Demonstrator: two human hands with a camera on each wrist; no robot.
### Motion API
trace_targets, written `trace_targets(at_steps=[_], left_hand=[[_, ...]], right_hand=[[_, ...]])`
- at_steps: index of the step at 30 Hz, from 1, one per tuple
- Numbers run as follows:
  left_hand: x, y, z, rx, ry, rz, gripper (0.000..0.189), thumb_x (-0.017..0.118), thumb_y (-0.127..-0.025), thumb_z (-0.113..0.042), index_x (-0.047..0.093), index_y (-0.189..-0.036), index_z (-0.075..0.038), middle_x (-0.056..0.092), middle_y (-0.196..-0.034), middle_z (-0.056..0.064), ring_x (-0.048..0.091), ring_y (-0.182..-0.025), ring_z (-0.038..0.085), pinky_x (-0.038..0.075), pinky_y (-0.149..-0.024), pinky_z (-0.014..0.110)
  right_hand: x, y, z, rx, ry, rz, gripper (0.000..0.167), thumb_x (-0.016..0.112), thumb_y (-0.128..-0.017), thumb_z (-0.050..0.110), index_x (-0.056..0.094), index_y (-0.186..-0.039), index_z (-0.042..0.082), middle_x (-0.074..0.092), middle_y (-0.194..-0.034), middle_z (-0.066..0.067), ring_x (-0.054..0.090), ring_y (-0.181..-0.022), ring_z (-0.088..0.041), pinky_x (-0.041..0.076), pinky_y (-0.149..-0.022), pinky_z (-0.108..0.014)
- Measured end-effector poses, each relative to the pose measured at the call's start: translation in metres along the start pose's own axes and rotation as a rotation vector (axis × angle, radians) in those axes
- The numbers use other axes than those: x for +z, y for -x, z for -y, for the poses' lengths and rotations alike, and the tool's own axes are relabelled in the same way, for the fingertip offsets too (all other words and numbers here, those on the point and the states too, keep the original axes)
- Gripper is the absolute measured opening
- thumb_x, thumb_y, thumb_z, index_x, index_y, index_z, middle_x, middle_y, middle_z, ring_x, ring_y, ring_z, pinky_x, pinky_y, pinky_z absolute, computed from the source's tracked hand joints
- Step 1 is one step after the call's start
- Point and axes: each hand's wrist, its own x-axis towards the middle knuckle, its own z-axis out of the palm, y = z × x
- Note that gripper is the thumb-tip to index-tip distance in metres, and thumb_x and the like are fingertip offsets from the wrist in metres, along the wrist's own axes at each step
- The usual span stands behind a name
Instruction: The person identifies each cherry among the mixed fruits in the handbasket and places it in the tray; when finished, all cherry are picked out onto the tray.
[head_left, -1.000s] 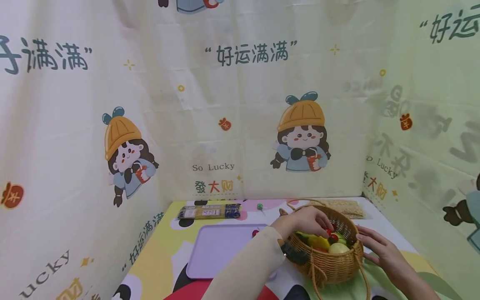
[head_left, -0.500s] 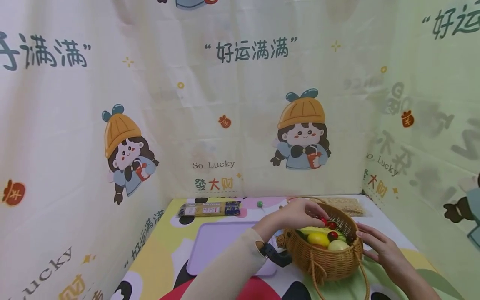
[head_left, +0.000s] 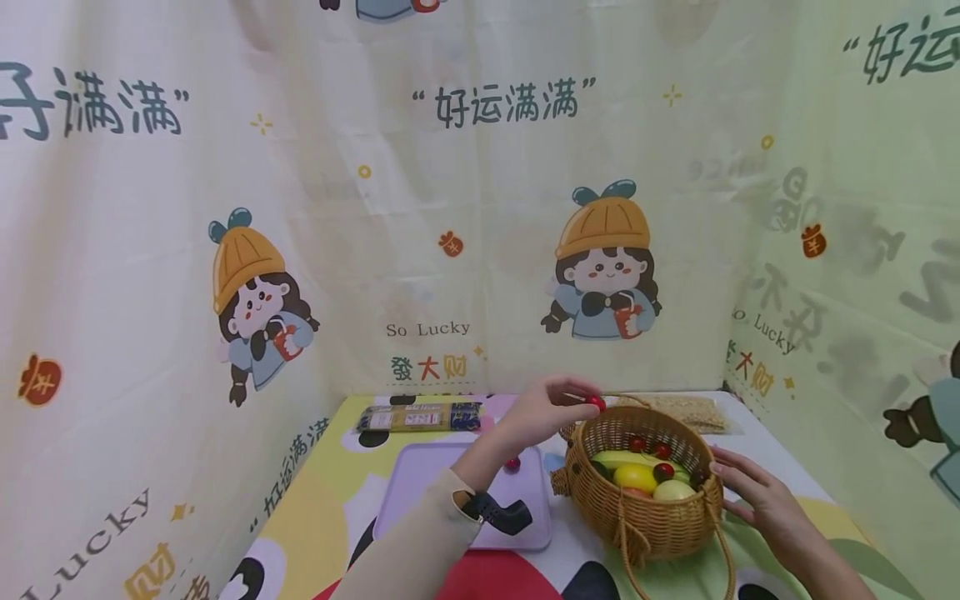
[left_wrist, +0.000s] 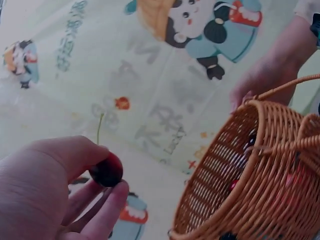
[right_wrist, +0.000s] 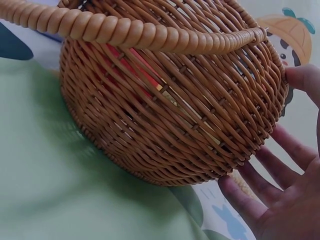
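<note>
Raised to the left of the wicker basket (head_left: 667, 533), my left hand (head_left: 543, 410) pinches a dark red cherry (left_wrist: 107, 170) between thumb and fingertips, its green stem pointing up. My right hand (head_left: 761, 492) rests against the basket's right side, fingers spread along the weave and thumb near the rim, as the right wrist view shows. Inside the basket lie a lemon (head_left: 635, 477), a pale round fruit (head_left: 673, 490), a long yellow-green fruit (head_left: 624, 458) and a few red cherries (head_left: 663, 472). Another cherry (head_left: 512, 463) sits on the purple tray (head_left: 420, 500).
Behind the tray lies a long printed packet (head_left: 420, 417). A clear bag of beige pieces (head_left: 693, 413) is behind the basket. The basket's handle (right_wrist: 135, 32) hangs over its near side. A printed cloth (head_left: 480, 250) walls off the table.
My left hand has come up out of the basket and moved left, carrying a cherry. The fruit in the basket shows more fully. My right hand stays at the basket's side.
</note>
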Motion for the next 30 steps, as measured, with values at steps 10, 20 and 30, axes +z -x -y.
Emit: trace_targets(at_steps=[10, 20, 30], left_hand=[[-0.052, 0.035, 0.043, -0.130, 0.046, -0.199, 0.034, 0.084, -0.101, -0.036, 0.080, -0.131, -0.021, 0.080, -0.128, -0.003, 0.075, -0.124, 0.020, 0.058, -0.112, 0.054], [-0.082, 0.065, 0.082, -0.167, 0.054, -0.294, 0.031, 0.082, -0.103, -0.025, 0.079, -0.131, -0.012, 0.080, -0.127, 0.009, 0.077, -0.116, 0.019, 0.063, -0.106, 0.040], [-0.090, 0.084, 0.112, -0.239, 0.034, -0.369, 0.036, 0.082, -0.103, -0.025, 0.077, -0.134, -0.008, 0.077, -0.131, 0.012, 0.076, -0.116, 0.019, 0.064, -0.106, 0.040]], right_hand=[[0.000, 0.002, 0.000, 0.000, -0.015, -0.006, 0.077, 0.051, -0.116, 0.056, 0.030, -0.177, 0.013, 0.049, -0.161, 0.013, 0.053, -0.107, 0.024, 0.060, -0.112, -0.044], [0.000, 0.001, 0.000, 0.006, -0.013, -0.017, 0.079, 0.051, -0.116, 0.057, 0.028, -0.177, 0.012, 0.045, -0.170, 0.000, 0.051, -0.105, 0.025, 0.060, -0.113, -0.044], [0.001, 0.002, 0.000, 0.004, -0.010, -0.020, 0.080, 0.051, -0.116, 0.057, 0.027, -0.177, 0.011, 0.037, -0.177, -0.011, 0.051, -0.105, 0.025, 0.060, -0.113, -0.044]])
